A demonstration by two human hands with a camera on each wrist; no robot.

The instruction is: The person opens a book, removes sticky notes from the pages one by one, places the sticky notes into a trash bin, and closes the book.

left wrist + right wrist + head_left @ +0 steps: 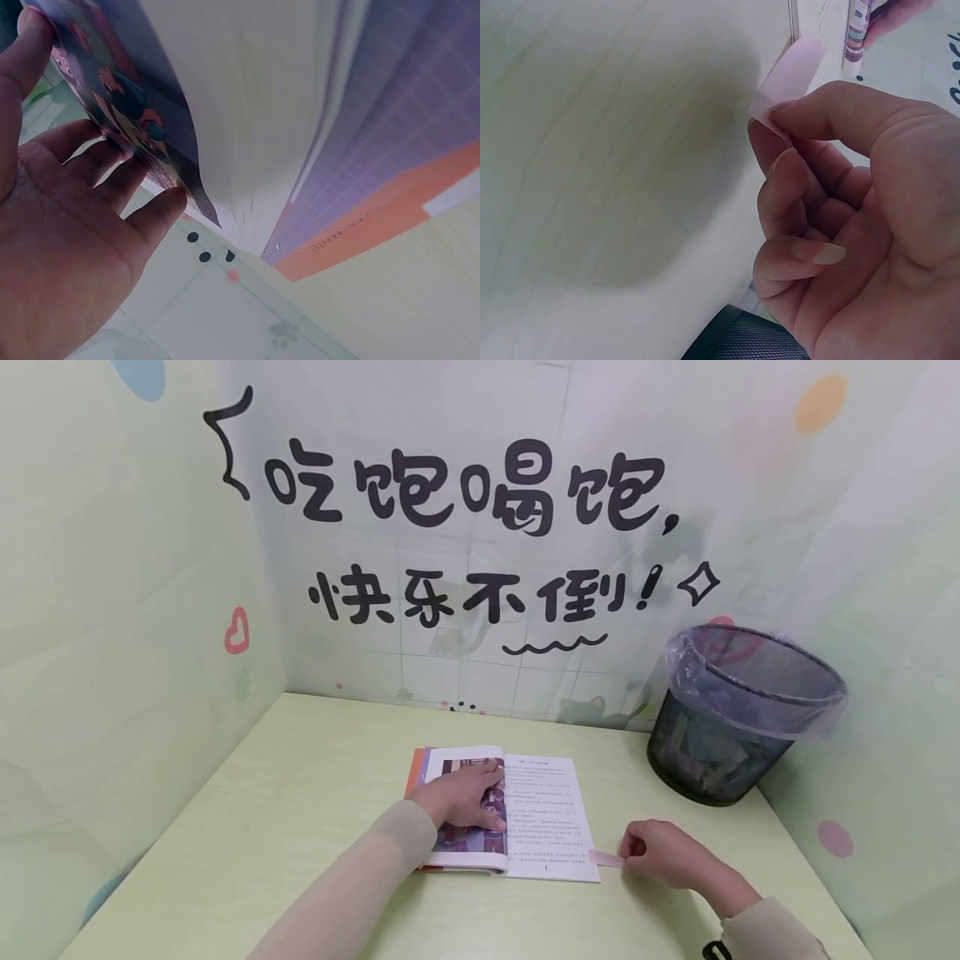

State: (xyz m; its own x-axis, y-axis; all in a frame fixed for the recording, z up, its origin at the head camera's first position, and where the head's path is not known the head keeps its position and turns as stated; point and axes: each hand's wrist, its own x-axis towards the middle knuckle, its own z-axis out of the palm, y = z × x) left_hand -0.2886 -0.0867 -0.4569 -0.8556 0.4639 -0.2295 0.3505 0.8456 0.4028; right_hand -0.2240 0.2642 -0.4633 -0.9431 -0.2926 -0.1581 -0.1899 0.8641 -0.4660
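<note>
An open book [546, 814] lies on the table, with a colour picture on its left page and printed text on its right page. My left hand [461, 795] rests on the picture page, its fingers spread; the left wrist view shows the fingertips against the picture [124, 94]. Between thumb and forefinger, my right hand [666, 853] pinches the outer end of a pink paper strip [795, 71]. The strip's other end overlaps the lower right edge of the text page. How firmly it is attached there, I cannot tell.
A black mesh bin [720, 760] with a clear purple-tinted liner [810, 714] stands at the table's back right. Printed sheeting [480, 677] hangs behind the pale wooden table [247, 827] and along both sides.
</note>
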